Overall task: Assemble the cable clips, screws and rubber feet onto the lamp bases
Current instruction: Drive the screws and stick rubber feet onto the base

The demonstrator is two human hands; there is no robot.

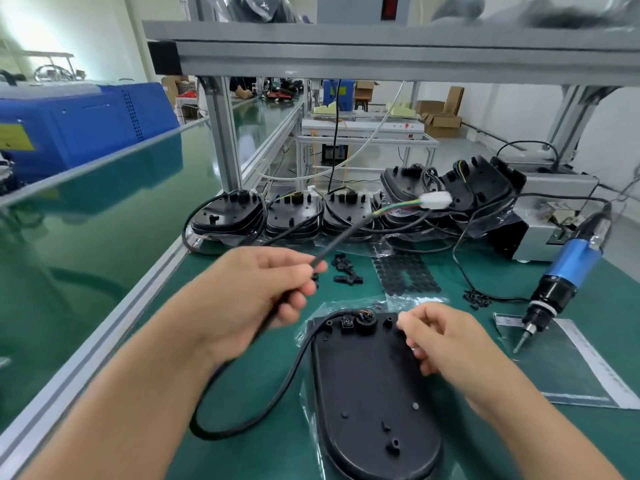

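L hand grips the black cable between thumb and curled fingers, lifted off the mat, w/ the white plug sticking out up and to the right, in the air over the back row. R hand hovers over the upper right of the base, fingers loosely curled; can't tell if it pinches anything, too blurred. Base lies flat on a plastic bag on the green mat, underside up, cable leaving its top edge and looping round the left side. Clips sit in a small heap just beyond the L hand, feet sheet beside them, screws in a little pile near the driver, which rests tip down on the mat at right. More bases stacked along the back w/ their own leads. No clip, screw or foot looks fitted on this base yet, so prob. early in this unit. Risks: the raised plug could snag the back-row leads and drag a stack; pulling the cable hard could strain where it enters the base or slide the base on its slippery bag; a swinging loop could scatter the clips.
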